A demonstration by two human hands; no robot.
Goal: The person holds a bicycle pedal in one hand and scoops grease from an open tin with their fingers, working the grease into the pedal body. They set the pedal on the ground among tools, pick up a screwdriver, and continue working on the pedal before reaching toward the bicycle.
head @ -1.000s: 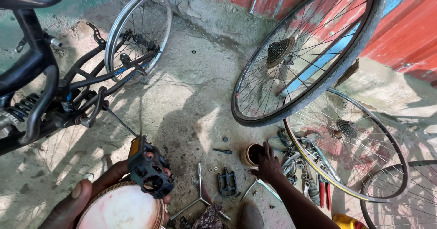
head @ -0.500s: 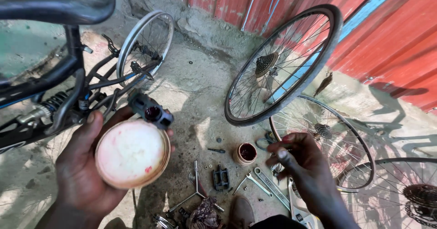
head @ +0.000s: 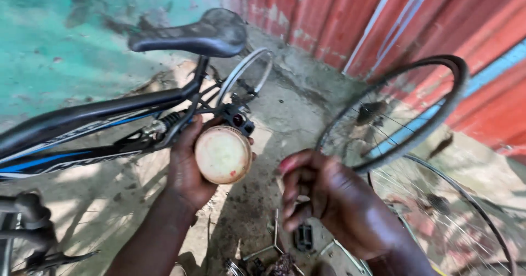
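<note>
In the middle of the frame, the left hand [head: 189, 172] has its grip closed around a round cream-coloured tin [head: 223, 154], with a black bicycle pedal [head: 236, 118] pressed just above it. The tin looks light and stiff, perhaps greasy, so holding it around the rim seems safest. The right hand [head: 334, 202], lower right, has curled fingers; whether they hold something I cannot tell. The black bicycle frame [head: 82, 128] is at left.

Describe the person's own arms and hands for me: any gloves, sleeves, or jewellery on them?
Both are bare. The left hand and its forearm show no glove, sleeve, watch or ring. The right hand is likewise ungloved, its wrist uncovered down to the frame edge, with no band or ring visible. No sleeve cuff shows on either arm.
</note>
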